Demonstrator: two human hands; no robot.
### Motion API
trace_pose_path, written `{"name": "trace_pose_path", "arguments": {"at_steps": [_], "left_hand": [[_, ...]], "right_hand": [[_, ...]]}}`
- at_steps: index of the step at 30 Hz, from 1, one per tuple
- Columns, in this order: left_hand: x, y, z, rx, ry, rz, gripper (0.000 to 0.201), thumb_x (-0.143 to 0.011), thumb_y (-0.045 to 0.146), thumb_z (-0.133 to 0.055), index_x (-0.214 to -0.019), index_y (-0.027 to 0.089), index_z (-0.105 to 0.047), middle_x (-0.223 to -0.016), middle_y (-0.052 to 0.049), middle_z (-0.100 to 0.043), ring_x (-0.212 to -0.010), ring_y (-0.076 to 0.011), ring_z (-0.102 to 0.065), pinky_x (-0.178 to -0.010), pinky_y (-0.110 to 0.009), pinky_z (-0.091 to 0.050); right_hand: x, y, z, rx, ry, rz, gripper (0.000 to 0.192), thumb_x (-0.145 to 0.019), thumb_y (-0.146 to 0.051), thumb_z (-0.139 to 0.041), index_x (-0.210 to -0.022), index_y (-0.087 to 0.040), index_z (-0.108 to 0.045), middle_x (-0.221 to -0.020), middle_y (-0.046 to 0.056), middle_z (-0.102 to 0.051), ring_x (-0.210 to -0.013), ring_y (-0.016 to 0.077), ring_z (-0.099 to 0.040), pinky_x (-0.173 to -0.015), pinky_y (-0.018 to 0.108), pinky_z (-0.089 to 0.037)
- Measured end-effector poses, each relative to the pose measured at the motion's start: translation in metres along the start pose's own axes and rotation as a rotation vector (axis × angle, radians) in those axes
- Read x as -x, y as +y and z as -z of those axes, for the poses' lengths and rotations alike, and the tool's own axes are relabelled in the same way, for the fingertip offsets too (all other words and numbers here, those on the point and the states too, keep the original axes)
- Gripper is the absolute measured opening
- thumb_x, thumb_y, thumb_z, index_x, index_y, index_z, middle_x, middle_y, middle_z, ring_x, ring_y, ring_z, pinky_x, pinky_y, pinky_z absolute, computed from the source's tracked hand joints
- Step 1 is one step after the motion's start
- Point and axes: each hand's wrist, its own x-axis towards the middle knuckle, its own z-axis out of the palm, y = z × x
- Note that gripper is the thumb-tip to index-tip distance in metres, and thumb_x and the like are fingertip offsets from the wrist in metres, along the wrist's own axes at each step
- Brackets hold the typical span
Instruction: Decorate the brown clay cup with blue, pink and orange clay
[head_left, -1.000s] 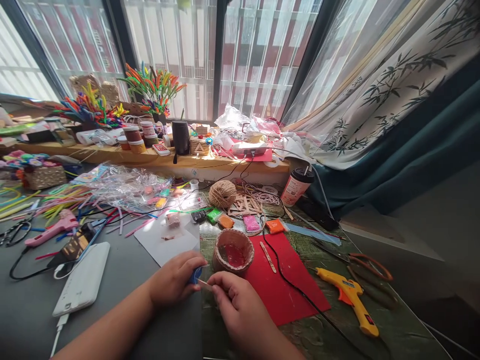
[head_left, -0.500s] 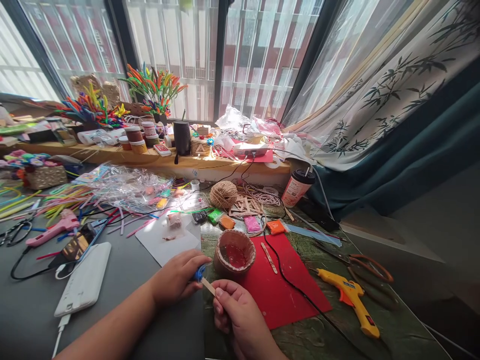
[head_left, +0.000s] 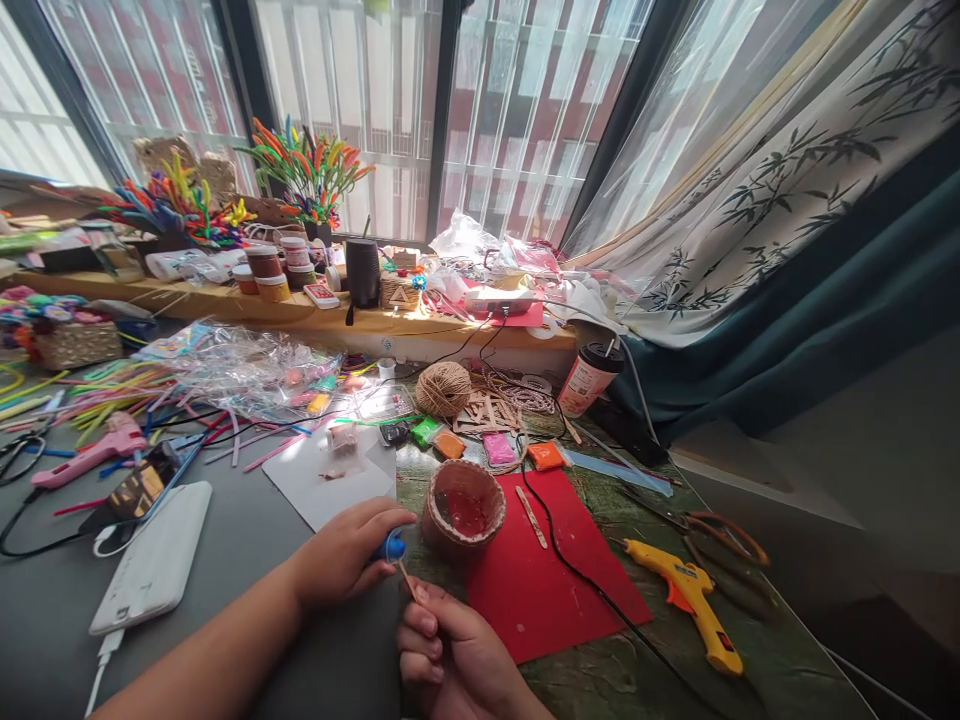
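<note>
My left hand pinches a small blue piece at its fingertips. My right hand, low in the view and partly cut off, holds a thin wooden stick whose upper end meets the blue piece. Just beyond both hands stands a twine-wrapped cup with red inside, at the corner of a red sheet. A second flat wooden stick lies on that sheet.
A yellow glue gun with a black cord lies right, scissors behind it. A white power bank, pink glue gun, white card, twine ball, clay packets and a takeaway cup crowd the table.
My right hand has drawn back toward me and lower in the view, tilting the stick more upright. My left hand stays on the blue piece. The view shifted slightly.
</note>
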Motion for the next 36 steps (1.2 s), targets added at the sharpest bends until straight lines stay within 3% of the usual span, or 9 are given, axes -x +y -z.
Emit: {"name": "trace_pose_path", "arguments": {"at_steps": [6, 13, 18, 21, 25, 28, 30, 32, 36], "left_hand": [[0.01, -0.013, -0.006, -0.002, 0.153, 0.113, 0.06, -0.108, 0.07, -0.04, -0.145, 0.028, -0.06, -0.119, -0.012, -0.075, -0.104, -0.0289, -0.074, -0.092, -0.039, -0.061], [0.012, -0.034, 0.004, -0.187, 0.469, 0.469, 0.05, -0.113, 0.048, -0.038, -0.155, 0.021, -0.045, -0.146, -0.019, -0.062, -0.137, -0.0358, -0.06, -0.114, -0.052, -0.048], [0.005, -0.041, -0.003, -0.323, 0.356, 0.563, 0.04, -0.1, 0.044, -0.063, -0.134, 0.024, -0.068, -0.132, -0.016, -0.073, -0.131, -0.0424, -0.061, -0.116, -0.064, -0.039], [0.003, -0.041, -0.008, -0.374, 0.299, 0.564, 0.042, -0.093, 0.037, -0.068, -0.132, 0.022, -0.071, -0.135, -0.018, -0.073, -0.133, -0.0449, -0.059, -0.116, -0.068, -0.036], [0.003, -0.031, -0.002, -0.352, 0.28, 0.475, 0.045, -0.099, 0.037, -0.062, -0.142, 0.023, -0.064, -0.147, -0.019, -0.067, -0.143, -0.0429, -0.055, -0.119, -0.066, -0.038], [-0.002, -0.017, 0.001, -0.131, 0.213, 0.381, 0.042, -0.1, 0.04, -0.067, -0.14, 0.028, -0.065, -0.15, -0.016, -0.066, -0.144, -0.0401, -0.057, -0.12, -0.062, -0.044], [-0.011, -0.01, -0.003, 0.102, 0.139, 0.45, 0.064, -0.096, 0.044, -0.075, -0.156, 0.033, -0.052, -0.164, -0.016, -0.055, -0.149, -0.0403, -0.055, -0.115, -0.057, -0.053], [-0.023, -0.007, -0.011, 0.297, 0.069, 0.531, 0.097, -0.086, 0.048, -0.087, -0.167, 0.033, -0.036, -0.174, -0.02, -0.042, -0.149, -0.0437, -0.055, -0.115, -0.06, -0.054], [-0.048, -0.013, -0.027, 0.459, -0.027, 0.537, 0.129, -0.066, 0.047, -0.101, -0.171, 0.028, -0.03, -0.179, -0.024, -0.03, -0.162, -0.0489, -0.034, -0.132, -0.069, -0.026]], "right_hand": [[-0.003, 0.007, 0.005, 0.053, 0.039, 0.307, 0.05, -0.064, -0.042, -0.108, -0.092, -0.016, -0.076, -0.057, -0.01, -0.052, -0.048, 0.0047, -0.023, -0.044, 0.018, -0.018], [0.009, -0.006, 0.009, 0.095, 0.008, 0.423, 0.041, -0.076, -0.043, -0.101, -0.096, -0.02, -0.074, -0.065, -0.007, -0.053, -0.052, 0.0077, -0.034, -0.045, 0.019, -0.027], [0.015, -0.012, 0.017, 0.18, -0.047, 0.391, 0.038, -0.081, -0.046, -0.096, -0.091, -0.022, -0.069, -0.061, -0.008, -0.054, -0.045, 0.0064, -0.026, -0.041, 0.02, -0.025], [0.021, -0.019, 0.025, 0.245, -0.062, 0.397, 0.042, -0.078, -0.051, -0.097, -0.092, -0.021, -0.07, -0.055, -0.011, -0.047, -0.042, 0.0055, -0.02, -0.039, 0.02, -0.023], [0.04, -0.04, 0.033, 0.319, 0.06, 0.525, 0.042, -0.077, -0.051, -0.098, -0.088, -0.019, -0.072, -0.058, -0.007, -0.053, -0.045, 0.0065, -0.035, -0.045, 0.021, -0.03], [0.052, -0.059, 0.035, 0.301, 0.2, 0.659, 0.037, -0.077, -0.045, -0.097, -0.085, -0.019, -0.072, -0.064, -0.004, -0.06, -0.051, 0.0089, -0.045, -0.051, 0.024, -0.036], [0.053, -0.07, 0.034, 0.278, 0.25, 0.724, 0.033, -0.077, -0.042, -0.095, -0.081, -0.019, -0.071, -0.061, -0.005, -0.057, -0.049, 0.0089, -0.042, -0.05, 0.024, -0.034], [0.048, -0.079, 0.031, 0.258, 0.3, 0.815, 0.03, -0.075, -0.04, -0.093, -0.077, -0.02, -0.07, -0.063, -0.005, -0.058, -0.051, 0.0097, -0.043, -0.05, 0.025, -0.036], [0.028, -0.088, 0.023, 0.247, 0.429, 0.973, 0.032, -0.068, -0.04, -0.096, -0.083, -0.021, -0.075, -0.101, 0.006, -0.08, -0.079, 0.0184, -0.067, -0.067, 0.03, -0.053]]}}
